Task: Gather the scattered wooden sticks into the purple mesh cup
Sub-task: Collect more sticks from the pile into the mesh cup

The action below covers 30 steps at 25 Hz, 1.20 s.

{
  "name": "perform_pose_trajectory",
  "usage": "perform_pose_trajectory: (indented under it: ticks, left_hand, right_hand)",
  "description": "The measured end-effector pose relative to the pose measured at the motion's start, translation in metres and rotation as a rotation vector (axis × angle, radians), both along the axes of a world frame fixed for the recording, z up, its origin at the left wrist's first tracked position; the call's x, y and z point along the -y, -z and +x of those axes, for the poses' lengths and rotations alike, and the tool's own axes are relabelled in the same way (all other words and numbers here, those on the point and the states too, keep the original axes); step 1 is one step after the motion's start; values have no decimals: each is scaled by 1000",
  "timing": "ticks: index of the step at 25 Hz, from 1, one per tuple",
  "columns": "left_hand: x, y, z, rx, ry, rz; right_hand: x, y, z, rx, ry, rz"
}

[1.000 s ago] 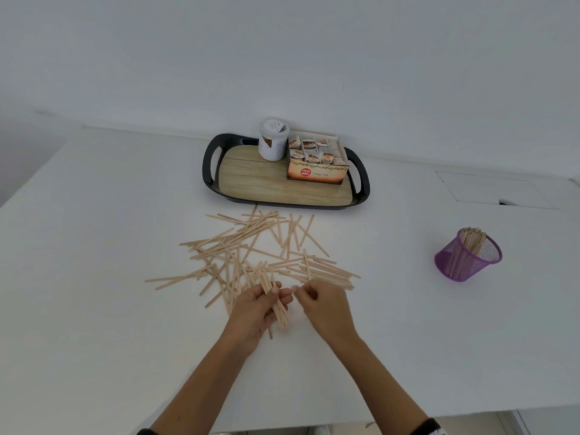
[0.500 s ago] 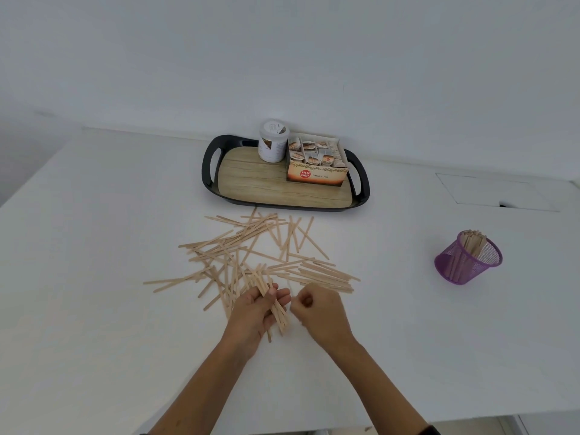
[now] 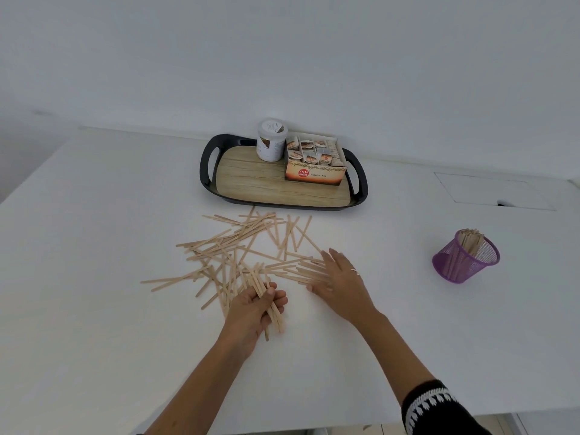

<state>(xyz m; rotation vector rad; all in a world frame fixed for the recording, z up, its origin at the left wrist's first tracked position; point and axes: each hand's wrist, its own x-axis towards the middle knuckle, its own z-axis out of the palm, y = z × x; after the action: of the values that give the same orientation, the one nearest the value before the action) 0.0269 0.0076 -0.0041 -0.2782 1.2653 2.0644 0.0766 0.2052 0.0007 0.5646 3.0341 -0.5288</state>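
The left hand [image 3: 254, 306] covers the middle of the bundle of sticks [image 3: 272, 309] it grips, so their count cannot be told. The right hand [image 3: 340, 282] is motion-blurred and hides the sticks beneath its fingers [image 3: 329, 262]. The purple mesh cup [image 3: 464, 257] veils the lower ends of its sticks. Both forearms are cut off by the bottom edge. Fine print on the white jar [image 3: 270, 141] is too small to read.

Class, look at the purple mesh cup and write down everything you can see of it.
The cup is a small round holder of purple mesh, probably metal, with a solid rim and base band. It narrows slightly toward the bottom and stands upright on the white table, far right of the scattered sticks and apart from both hands. A bundle of wooden sticks already stands inside, leaning and poking above the rim. Nothing else touches it.
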Motion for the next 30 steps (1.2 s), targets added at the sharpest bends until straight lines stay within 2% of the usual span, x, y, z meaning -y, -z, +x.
perform_pose_trajectory:
  ticks: [2, 4, 7, 12, 14, 16, 18, 21, 26, 29, 30]
  left_hand:
    - [0, 0, 1, -2, 2, 0]
    - [0, -2, 1, -8, 0, -2]
    - [0, -2, 1, -8, 1, 6]
    - [0, -1, 1, -9, 7, 1]
    - [0, -2, 1, -9, 9, 0]
    - [1, -3, 1, -12, 10, 2]
    - [1, -3, 2, -17, 15, -4]
    - [1, -4, 2, -23, 18, -5]
    - [1, -3, 2, -27, 21, -5]
    - [0, -4, 2, -16, 21, -8]
    - [0, -4, 1, -10, 19, -13]
  right_hand:
    - [0, 6, -2, 109, -99, 21]
    - [8, 8, -1, 61, -157, 70]
    - [18, 9, 4, -42, -120, 238]
    - [28, 2, -2, 32, -116, 403]
    - [31, -10, -9, 141, -95, 362]
    - [35, -13, -14, 209, -78, 415]
    - [41, -15, -15, 357, -61, 442]
    - [34, 9, -19, 235, -55, 356]
    - [34, -8, -14, 204, -52, 442]
    - [32, -11, -12, 179, -69, 327]
    - [31, -14, -13, 209, -40, 233]
